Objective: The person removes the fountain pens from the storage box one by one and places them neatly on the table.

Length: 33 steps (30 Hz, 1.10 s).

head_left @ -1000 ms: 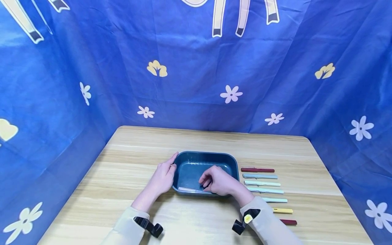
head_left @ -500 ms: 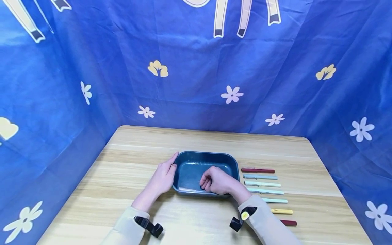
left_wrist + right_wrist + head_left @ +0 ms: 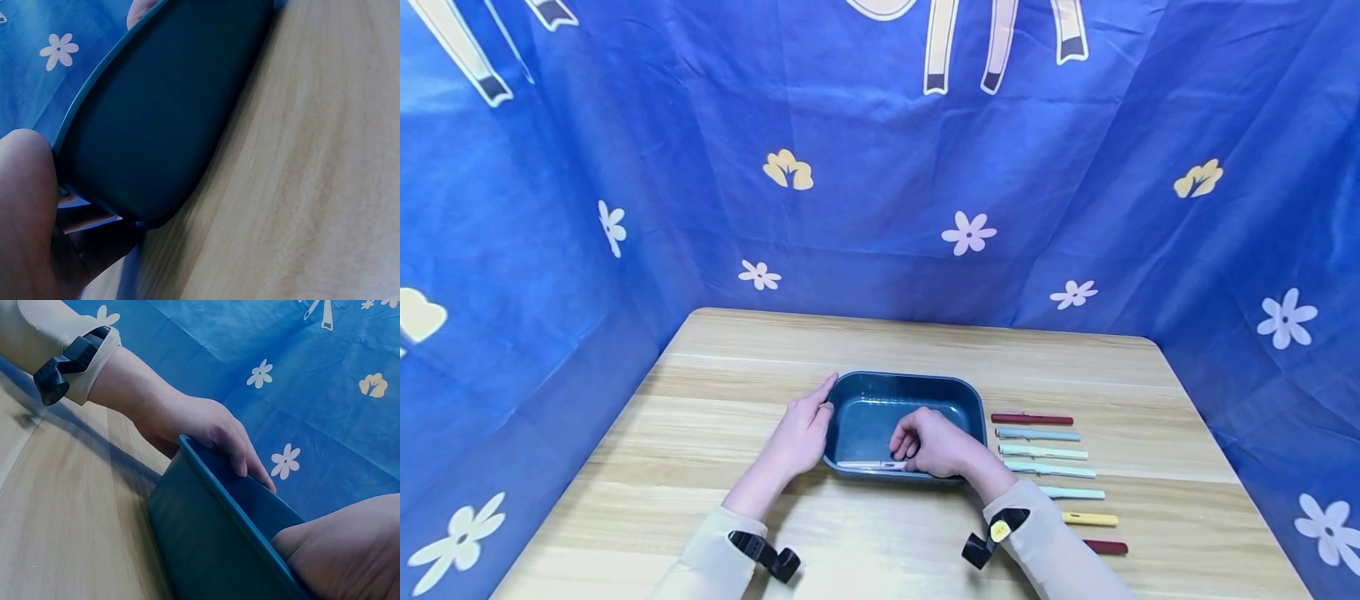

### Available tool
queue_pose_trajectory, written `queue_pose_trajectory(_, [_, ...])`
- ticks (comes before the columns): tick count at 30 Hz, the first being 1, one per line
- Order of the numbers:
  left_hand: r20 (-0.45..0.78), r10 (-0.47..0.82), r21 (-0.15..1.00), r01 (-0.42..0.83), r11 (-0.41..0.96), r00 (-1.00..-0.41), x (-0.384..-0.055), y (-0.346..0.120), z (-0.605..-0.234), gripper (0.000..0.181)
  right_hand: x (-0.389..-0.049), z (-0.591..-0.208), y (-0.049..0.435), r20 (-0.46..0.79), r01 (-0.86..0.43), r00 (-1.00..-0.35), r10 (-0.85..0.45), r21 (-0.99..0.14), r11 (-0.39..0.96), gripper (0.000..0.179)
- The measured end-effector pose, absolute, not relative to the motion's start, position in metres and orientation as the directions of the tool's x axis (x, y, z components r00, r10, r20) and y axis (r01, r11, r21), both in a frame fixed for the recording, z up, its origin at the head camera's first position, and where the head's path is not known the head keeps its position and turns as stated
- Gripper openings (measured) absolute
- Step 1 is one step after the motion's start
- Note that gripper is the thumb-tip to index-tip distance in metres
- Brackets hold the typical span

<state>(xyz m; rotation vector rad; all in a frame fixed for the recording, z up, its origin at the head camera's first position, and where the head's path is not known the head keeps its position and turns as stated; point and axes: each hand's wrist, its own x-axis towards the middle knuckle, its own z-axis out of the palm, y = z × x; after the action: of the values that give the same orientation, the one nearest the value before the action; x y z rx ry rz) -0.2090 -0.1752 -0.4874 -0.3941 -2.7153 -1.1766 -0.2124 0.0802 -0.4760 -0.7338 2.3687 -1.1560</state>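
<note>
A dark teal rectangular box point(image 3: 868, 421) sits open-topped on the table. My left hand point(image 3: 802, 429) grips its left end; in the left wrist view the thumb lies along the rim and the fingers go round the outer wall point(image 3: 162, 112). My right hand point(image 3: 934, 442) reaches down into the box over the near right side. Its curled fingers and thumb hold the right end of a pale white pen point(image 3: 861, 464), which lies along the near inner wall. The right wrist view shows this hand point(image 3: 350, 550) past the rim, but its fingertips and the pen are hidden there.
To the right of the box several capped pens lie in a column, among them a dark red pen point(image 3: 1032, 418), a blue-grey pen point(image 3: 1037, 434) and a yellow pen point(image 3: 1092, 518). The right forearm partly covers the nearer ones. Blue curtains point(image 3: 865, 208) surround the wooden table point(image 3: 737, 375).
In the box the pen's right end shows more clearly and the pen has turned slightly. The right fingers, closer together half a second ago, are spread a little. The left hand stays put.
</note>
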Motion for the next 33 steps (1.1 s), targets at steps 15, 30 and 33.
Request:
queue_pose_trajectory(15, [0.249, 0.181, 0.697, 0.306, 0.649, -0.951, -0.209, -0.175, -0.489, 0.048, -0.216, -0.471, 0.086, 0.03, -0.357, -0.803, -0.595, -0.823, 0.441, 0.016])
queue_pose_trajectory(30, [0.273, 0.172, 0.694, 0.318, 0.646, -0.946, -0.209, -0.175, -0.488, 0.047, -0.213, -0.461, 0.089, 0.06, -0.286, -0.827, -0.559, -0.901, 0.327, 0.011])
queue_pose_trajectory(33, [0.267, 0.174, 0.696, 0.315, 0.646, -0.948, -0.209, -0.175, -0.488, 0.047, -0.211, -0.456, 0.09, 0.057, -0.273, -0.83, -0.555, -0.909, 0.315, 0.012])
